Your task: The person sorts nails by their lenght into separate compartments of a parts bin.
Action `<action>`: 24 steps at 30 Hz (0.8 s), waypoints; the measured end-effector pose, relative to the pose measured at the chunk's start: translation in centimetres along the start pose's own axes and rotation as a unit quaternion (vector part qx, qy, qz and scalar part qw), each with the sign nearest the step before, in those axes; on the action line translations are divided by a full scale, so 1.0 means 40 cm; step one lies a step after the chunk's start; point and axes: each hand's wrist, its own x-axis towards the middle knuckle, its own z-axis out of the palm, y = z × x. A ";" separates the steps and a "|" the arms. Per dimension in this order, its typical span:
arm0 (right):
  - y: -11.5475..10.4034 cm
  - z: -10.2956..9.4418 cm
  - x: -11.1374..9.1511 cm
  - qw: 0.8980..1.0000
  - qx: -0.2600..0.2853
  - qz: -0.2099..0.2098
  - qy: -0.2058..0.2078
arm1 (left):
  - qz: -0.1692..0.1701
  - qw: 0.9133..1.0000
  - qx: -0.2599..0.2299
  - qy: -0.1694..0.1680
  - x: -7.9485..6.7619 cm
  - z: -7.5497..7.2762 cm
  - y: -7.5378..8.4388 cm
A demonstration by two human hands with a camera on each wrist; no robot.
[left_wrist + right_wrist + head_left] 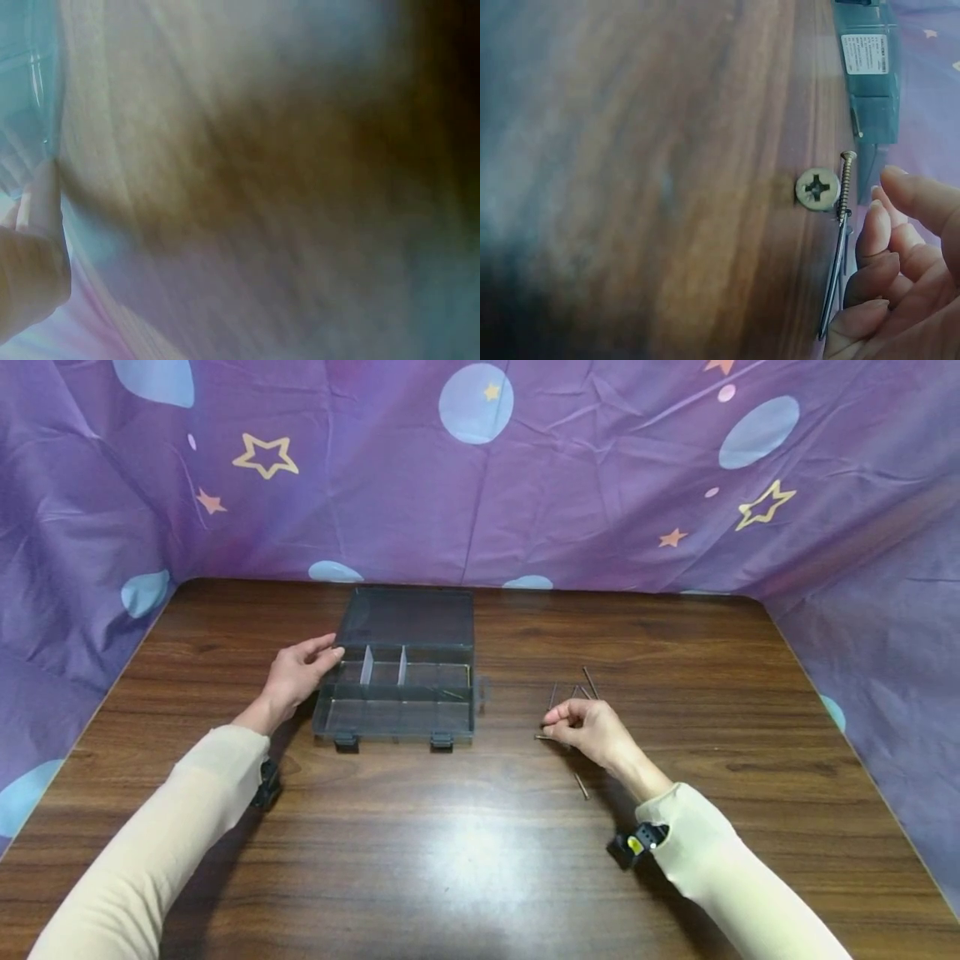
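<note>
A smoky clear storage box (393, 714) lies with its lid (408, 617) tipped back. My left hand (296, 672) holds its left side near the hinge, thumb on the rim; in the left wrist view fingers meet the clear wall (52, 97). To the right, my right hand (596, 731) hovers low over several long metal screws, its fingers bent loosely. The right wrist view shows thumb and fingertips apart, with a long screw (845, 184) just in front of them. Another screw (817, 189) points its cross-slot head at that camera.
White dividers (367, 665) split the box's rear row. Thin brass-coloured pieces (453, 693) lie in its right compartment. One screw (581, 786) lies nearer me; another (590, 682) lies beyond the right hand. A purple patterned cloth (585, 485) hangs behind the wooden table (337, 860).
</note>
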 end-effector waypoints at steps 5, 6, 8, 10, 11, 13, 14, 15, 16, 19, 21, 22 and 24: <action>-0.002 -0.001 0.002 0.999 -0.038 -0.016 -0.011 | 0.010 1.000 -0.005 -0.003 -0.001 -0.001 -0.002; -0.002 0.000 0.002 0.999 -0.041 -0.016 -0.012 | 0.011 1.000 -0.004 -0.004 -0.001 -0.001 -0.002; -0.002 0.000 0.004 0.999 -0.045 -0.014 -0.014 | 0.011 1.000 -0.003 -0.005 -0.002 -0.001 -0.002; -0.001 0.001 0.006 0.999 -0.047 -0.012 -0.016 | 0.009 1.000 -0.003 -0.005 -0.002 -0.001 -0.002; 0.000 0.001 0.006 0.999 -0.047 -0.010 -0.017 | 0.008 1.000 -0.003 -0.005 -0.002 -0.001 -0.001; 0.002 0.001 0.007 0.999 -0.046 -0.007 -0.020 | 0.007 1.000 -0.004 -0.003 -0.001 -0.001 -0.001; 0.004 0.002 0.008 0.999 -0.046 -0.007 -0.021 | 0.006 1.000 -0.004 -0.003 -0.001 -0.002 0.000; 0.006 0.002 0.008 0.999 -0.046 -0.006 -0.021 | 0.005 1.000 -0.004 -0.002 0.000 -0.002 0.000; 0.007 0.002 0.009 0.999 -0.046 -0.006 -0.022 | 0.006 1.000 -0.004 -0.001 0.000 -0.002 0.000; 0.008 0.003 0.011 0.998 -0.059 -0.009 -0.021 | 0.007 1.000 -0.005 -0.002 -0.002 -0.001 0.001; 0.007 0.004 0.013 0.997 -0.073 -0.013 -0.020 | 0.007 1.000 -0.007 -0.002 -0.003 -0.001 0.002; 0.006 0.005 0.014 0.996 -0.080 -0.015 -0.020 | 0.007 1.000 -0.007 -0.003 -0.003 0.000 0.003; 0.004 0.004 0.015 0.995 -0.098 -0.016 -0.019 | 0.006 1.000 -0.008 -0.003 -0.003 0.000 0.003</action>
